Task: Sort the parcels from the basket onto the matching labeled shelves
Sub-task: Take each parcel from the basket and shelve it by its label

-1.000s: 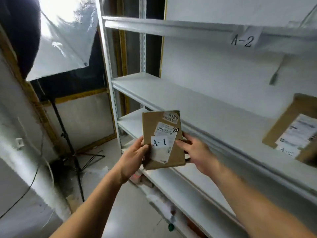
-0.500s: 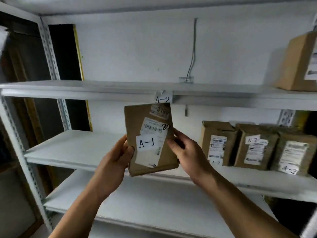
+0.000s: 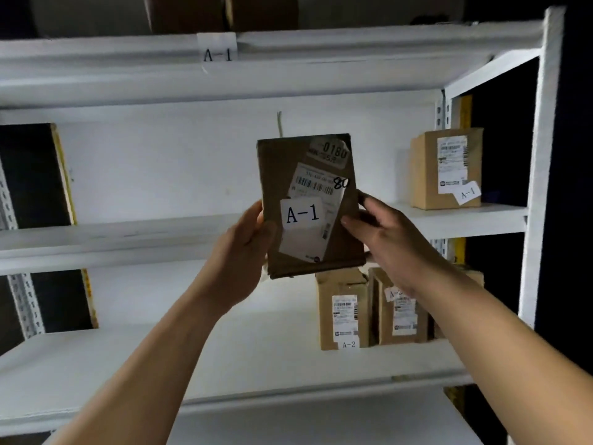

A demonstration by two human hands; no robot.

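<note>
A flat brown parcel (image 3: 282,175) with a white A-1 sticker and a barcode label is held upright in front of the shelving. My left hand (image 3: 239,252) grips its left edge and my right hand (image 3: 388,239) grips its right edge. Above it, a paper tag reading A-1 (image 3: 217,48) hangs on the edge of an upper shelf (image 3: 96,59). The shelf (image 3: 128,232) behind the parcel carries another brown box marked A-1 (image 3: 446,168) at its right end.
On the lower shelf (image 3: 160,358) stand brown boxes marked A-2 (image 3: 343,309), partly hidden behind my right forearm. A white upright post (image 3: 542,187) closes the rack's right side. Dark boxes (image 3: 224,11) sit at the very top.
The view has swung up and to the right: the A-1 tag and an A-1 box have come into sight, and the A-2 boxes now sit lower. Both hands still hold the parcel.
</note>
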